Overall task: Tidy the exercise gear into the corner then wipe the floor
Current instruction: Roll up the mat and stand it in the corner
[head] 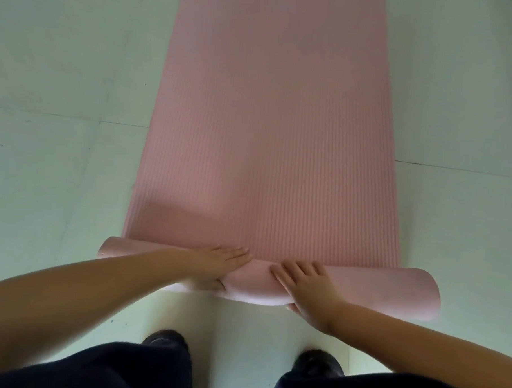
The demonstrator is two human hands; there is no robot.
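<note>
A pink ribbed exercise mat (269, 121) lies flat on the floor and runs away from me to the top of the view. Its near end is curled into a low roll (377, 284) across the mat's width. My left hand (216, 264) lies on the roll's left half, fingers straight on top and thumb tucked at the near edge. My right hand (306, 287) lies flat on the roll just right of centre, fingers spread and straight, thumb under the near edge.
Pale tiled floor (59, 170) surrounds the mat on both sides. My dark trousers and two dark shoes (166, 338) stand just behind the roll at the bottom of the view.
</note>
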